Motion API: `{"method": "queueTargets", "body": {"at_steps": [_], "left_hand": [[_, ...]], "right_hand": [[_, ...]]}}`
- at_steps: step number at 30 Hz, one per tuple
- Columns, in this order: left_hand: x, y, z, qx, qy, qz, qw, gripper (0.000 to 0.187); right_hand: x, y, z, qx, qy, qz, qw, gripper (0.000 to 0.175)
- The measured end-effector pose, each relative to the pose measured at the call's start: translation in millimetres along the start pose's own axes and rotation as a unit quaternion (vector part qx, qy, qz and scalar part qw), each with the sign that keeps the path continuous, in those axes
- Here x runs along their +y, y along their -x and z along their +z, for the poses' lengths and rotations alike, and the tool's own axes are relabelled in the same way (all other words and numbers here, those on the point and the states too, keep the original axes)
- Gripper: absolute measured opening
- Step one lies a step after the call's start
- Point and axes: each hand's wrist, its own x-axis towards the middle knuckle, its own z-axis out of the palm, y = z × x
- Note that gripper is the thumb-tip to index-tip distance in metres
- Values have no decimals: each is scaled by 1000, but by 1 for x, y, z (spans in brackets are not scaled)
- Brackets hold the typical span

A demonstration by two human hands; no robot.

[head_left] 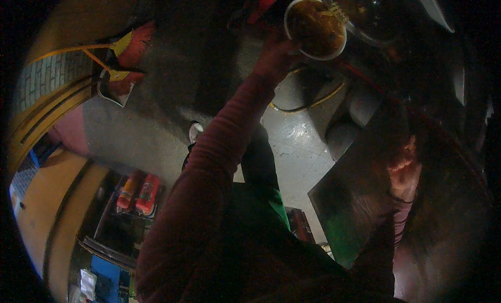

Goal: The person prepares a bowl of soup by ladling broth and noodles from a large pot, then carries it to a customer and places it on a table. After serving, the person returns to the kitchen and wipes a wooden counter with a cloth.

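Note:
My left hand, at the end of a long maroon sleeve, grips the near rim of a white bowl at the top of the view. Brown soup or stew fills the bowl. Over its right edge lies a long utensil with a yellowish binding, perhaps the handle of tongs or a strainer. Down at the right, my right hand is over a dark, shiny surface; its fingers look partly curled, and nothing can be made out in them.
A yellow hose curves across the grey floor. Brooms and a dustpan stand at the upper left. Red packages lie on a dark table at the lower left. A round, clear lid or pan is beyond the bowl.

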Motion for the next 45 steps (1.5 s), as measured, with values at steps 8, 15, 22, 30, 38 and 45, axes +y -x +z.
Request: {"method": "queueTargets", "body": {"at_steps": [8, 15, 22, 30, 38, 45], "left_hand": [[-5, -8, -8, -21, 5, 41, 999, 59], [16, 12, 7, -28, -13, 17, 999, 57], [21, 15, 11, -12, -25, 10, 1000, 55], [21, 14, 3, 13, -24, -4, 1000, 51], [15, 8, -13, 8, 16, -12, 1000, 48], [7, 3, -22, -4, 18, -2, 1000, 48]], "right_hand": [[-8, -92, 9, 106, 820, -324, 460, 22], [6, -83, 6, 54, 805, -357, 470, 24], [37, -73, -18, 35, 717, -332, 612, 23], [51, -8, -9, -13, 876, -249, 413, 44], [77, 23, -11, 83, 781, -252, 565, 42], [77, -34, -49, -88, 309, -187, 929, 39]]}}
